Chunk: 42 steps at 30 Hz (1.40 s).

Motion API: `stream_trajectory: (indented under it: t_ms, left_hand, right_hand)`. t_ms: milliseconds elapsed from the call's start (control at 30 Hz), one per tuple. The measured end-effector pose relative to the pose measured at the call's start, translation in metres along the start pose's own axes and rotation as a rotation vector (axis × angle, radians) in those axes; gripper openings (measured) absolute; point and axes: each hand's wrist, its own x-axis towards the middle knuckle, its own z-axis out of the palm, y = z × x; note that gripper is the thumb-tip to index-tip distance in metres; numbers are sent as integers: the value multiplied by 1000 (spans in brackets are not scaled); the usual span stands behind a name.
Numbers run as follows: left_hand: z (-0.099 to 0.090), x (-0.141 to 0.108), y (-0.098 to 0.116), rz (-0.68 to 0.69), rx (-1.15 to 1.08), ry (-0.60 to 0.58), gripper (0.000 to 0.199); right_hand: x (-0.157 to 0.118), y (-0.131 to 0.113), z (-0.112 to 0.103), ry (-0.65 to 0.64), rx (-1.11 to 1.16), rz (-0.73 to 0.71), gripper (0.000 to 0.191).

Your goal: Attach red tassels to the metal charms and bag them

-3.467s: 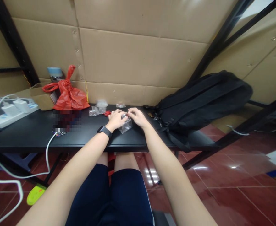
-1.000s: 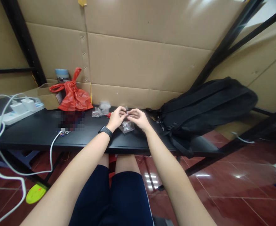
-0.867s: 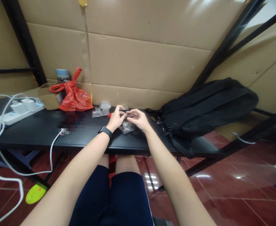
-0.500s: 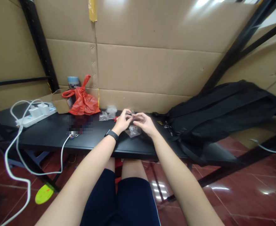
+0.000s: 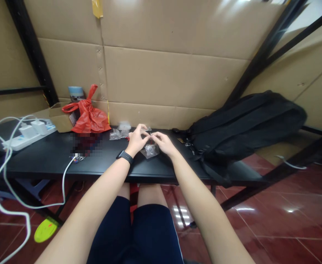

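Over the black table [image 5: 114,161], my left hand [image 5: 137,139] and my right hand [image 5: 163,142] meet with fingertips pinched together. Between them is something small and thin, too small to name. A dark watch [image 5: 125,157] is on my left wrist. Just below the fingers lies a clear plastic bag [image 5: 151,150], its contents unclear. More small clear bags [image 5: 115,134] lie to the left of my left hand, with a bit of red beside them partly hidden by that hand.
A red plastic bag [image 5: 91,119] stands by a cardboard box [image 5: 60,118] and a blue-lidded jar [image 5: 76,92]. At left is a white power strip [image 5: 30,136] with cables. A black backpack [image 5: 246,128] fills the right side. Cardboard panels [image 5: 161,77] close off the back.
The view has shifted slightly to the right. My right fingers have drawn in to a tighter pinch against my left fingertips; the bags stay on the table.
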Motion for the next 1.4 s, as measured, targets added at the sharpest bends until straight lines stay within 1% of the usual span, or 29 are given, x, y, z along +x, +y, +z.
stream_trajectory:
  t_ms: [133, 167, 267, 333, 433, 500, 600, 667, 767, 833, 900, 933, 1033, 1133, 1267, 1400]
  left_hand:
    - [2, 1, -1, 14, 87, 52, 15]
    - [2, 1, -1, 17, 105, 39, 16]
    - [2, 0, -2, 23, 185, -88, 19]
    - [3, -1, -4, 37, 240, -150, 20]
    - [5, -1, -8, 76, 276, -183, 16]
    - [6, -1, -11, 76, 300, -164, 13]
    - [6, 0, -16, 10, 353, -71, 13]
    - [5, 0, -19, -55, 378, -36, 13]
    - [3, -1, -19, -107, 384, -75, 14]
    - [1, -2, -18, -128, 387, -97, 15]
    - [0, -2, -17, -159, 398, -96, 15]
    - [-1, -2, -17, -179, 399, -89, 15]
    - [0, -1, -15, -248, 354, -72, 13]
    - [2, 0, -12, -286, 253, -79, 12]
    - [6, 1, -11, -253, 145, -71, 14]
    - [5, 2, -12, -231, 80, -74, 16]
  right_hand:
    - [0, 5, -3, 53, -114, -51, 36]
    - [0, 6, -3, 60, -131, -50, 36]
    - [-1, 6, -6, 59, -118, -40, 35]
    - [-1, 4, -7, 49, -94, -43, 36]
    - [-2, 1, -7, 35, -82, -62, 36]
    - [-2, 2, -6, 36, -114, -68, 35]
    - [-2, 5, -4, 57, -268, -31, 28]
    - [-3, 9, -3, 40, -396, -8, 21]
    - [-5, 13, -3, -71, -506, 1, 19]
    - [-6, 13, -3, -133, -536, 1, 12]
    - [-6, 11, -4, -144, -551, 9, 6]
    - [-5, 10, -5, -126, -546, 19, 6]
    - [-4, 9, -6, -19, -435, 53, 10]
    - [-1, 9, -2, 67, -216, 97, 21]
    - [3, 9, 6, 93, 41, 146, 38]
    - [2, 5, 7, 100, 239, 204, 46]
